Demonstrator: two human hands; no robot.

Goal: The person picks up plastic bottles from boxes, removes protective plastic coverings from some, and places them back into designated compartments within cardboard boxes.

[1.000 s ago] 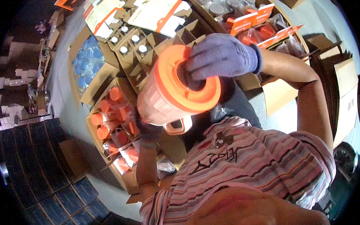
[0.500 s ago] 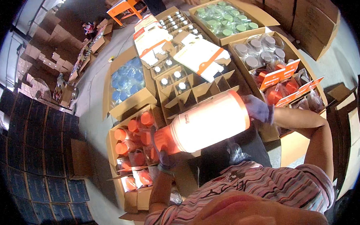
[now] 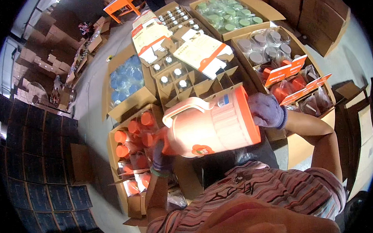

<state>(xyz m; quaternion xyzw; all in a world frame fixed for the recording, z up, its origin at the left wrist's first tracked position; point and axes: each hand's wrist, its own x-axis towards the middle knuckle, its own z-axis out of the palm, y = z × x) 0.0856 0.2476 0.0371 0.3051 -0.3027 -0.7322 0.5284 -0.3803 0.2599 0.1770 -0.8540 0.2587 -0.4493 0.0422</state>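
Observation:
A large thermos jug (image 3: 214, 127), pale pink with an orange-red cap and base band, lies sideways in the air before my chest. Its curved handle (image 3: 186, 106) faces up and away from me, and a round red emblem shows on the near side. My left hand (image 3: 162, 158), in a greyish-purple work glove, is closed round the cap end. On the opposite end, my gloved right hand (image 3: 267, 111) grips the orange-red base. Just beyond the jug stands a divided carton (image 3: 202, 93) with white-capped bottles in some of its cells.
Around it are cartons of orange-capped bottles (image 3: 122, 151), blue-capped bottles (image 3: 126, 77), green-lidded bottles (image 3: 228, 17) and grey-lidded bottles (image 3: 271, 52). Flattened printed boxes (image 3: 200, 53) lie across the middle cartons. Dark stacked boxes (image 3: 38, 164) rise at left; folded cardboard (image 3: 362, 138) stands at right.
The jug has turned about its long axis between my hands, bringing its handle and red emblem into view. Both hands keep hold of its ends.

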